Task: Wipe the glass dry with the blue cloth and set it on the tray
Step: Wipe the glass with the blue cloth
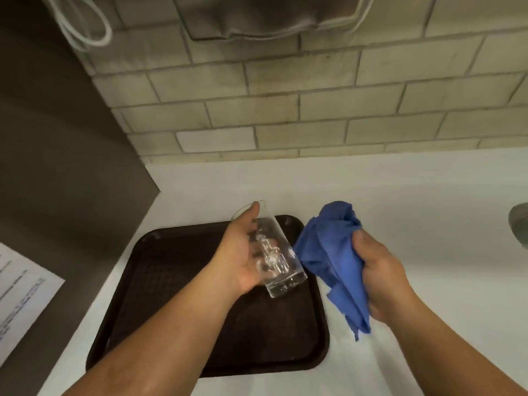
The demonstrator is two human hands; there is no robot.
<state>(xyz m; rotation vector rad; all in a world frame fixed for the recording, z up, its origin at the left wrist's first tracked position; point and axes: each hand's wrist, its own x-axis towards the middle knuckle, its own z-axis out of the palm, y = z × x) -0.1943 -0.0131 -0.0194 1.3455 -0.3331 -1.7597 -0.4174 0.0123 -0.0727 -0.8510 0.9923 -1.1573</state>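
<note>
My left hand (238,252) grips a clear drinking glass (281,267) and holds it tilted above the dark brown tray (160,284), mouth pointing away from me, thick base toward me. The fingers wrap round the far side and show through the glass. To the right, my right hand (380,270) clutches a bunched blue cloth (328,252), which hangs down over the white counter beside the tray. The cloth's left edge lies close to the glass; I cannot tell whether they touch.
The tray lies on a white counter (414,195) against a tiled wall (285,110). A dark panel (57,167) rises at the left, with a printed sheet (20,304) on it. A grey metal object (520,221) sits at the right edge. Grey fabric (263,15) hangs above.
</note>
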